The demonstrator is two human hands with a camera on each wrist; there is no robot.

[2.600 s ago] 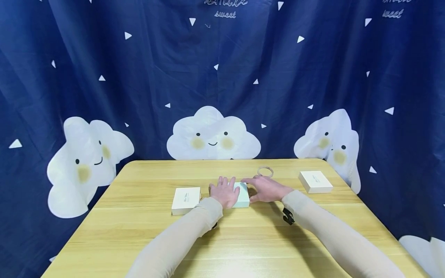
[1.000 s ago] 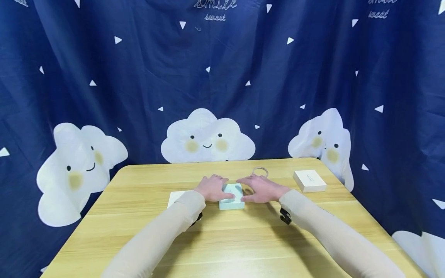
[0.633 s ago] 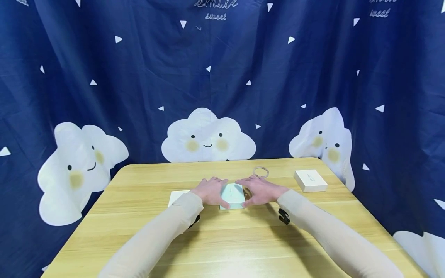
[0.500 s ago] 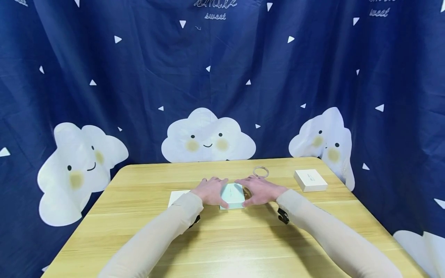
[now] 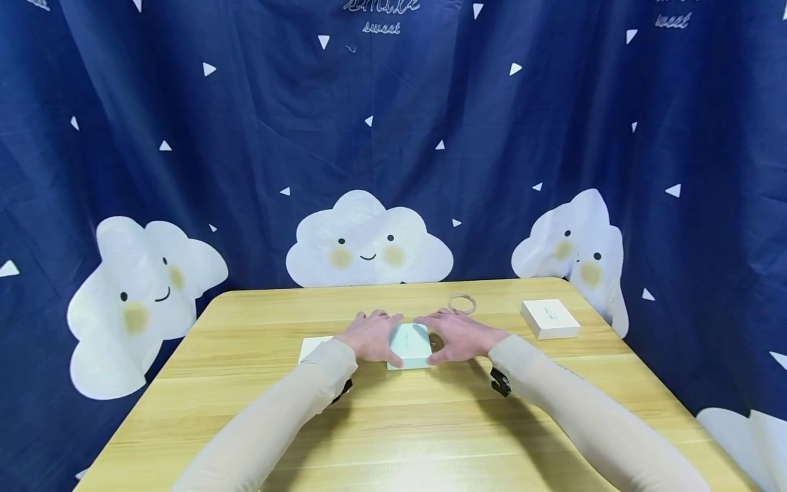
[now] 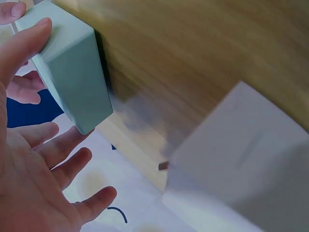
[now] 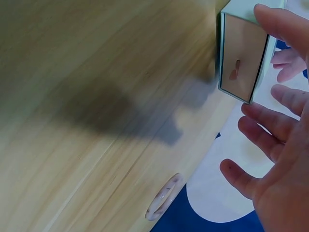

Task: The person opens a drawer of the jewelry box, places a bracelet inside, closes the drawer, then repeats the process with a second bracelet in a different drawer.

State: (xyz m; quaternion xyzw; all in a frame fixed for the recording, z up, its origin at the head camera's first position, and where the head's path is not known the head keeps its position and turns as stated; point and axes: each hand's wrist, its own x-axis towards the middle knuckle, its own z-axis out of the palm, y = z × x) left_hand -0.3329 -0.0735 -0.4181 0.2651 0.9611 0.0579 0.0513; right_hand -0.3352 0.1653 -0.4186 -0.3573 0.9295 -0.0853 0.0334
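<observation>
A mint-green drawer box (image 5: pixel 410 342) lies at the middle of the table between my two hands. My left hand (image 5: pixel 371 338) holds its left end, thumb at the near side and a fingertip at the far edge. My right hand (image 5: pixel 460 336) pinches the right end the same way. In the right wrist view the box's end shows a brown drawer front (image 7: pixel 243 58) with a small ribbon pull (image 7: pixel 235 70). A white box (image 6: pixel 241 150) with a brown tab (image 6: pixel 163 166) stands left of my left hand, partly hidden by the sleeve in the head view.
A pale marbled bangle (image 5: pixel 462 312) lies behind my right hand. Another white box (image 5: pixel 550 318) sits at the right of the wooden table (image 5: pixel 393 424). A dark blue curtain (image 5: pixel 406 102) with clouds hangs behind the table's far edge.
My left hand has shifted left from over the mint-green box to its left end, and its thumb has come down to the near side. My right hand has stayed at the right end.
</observation>
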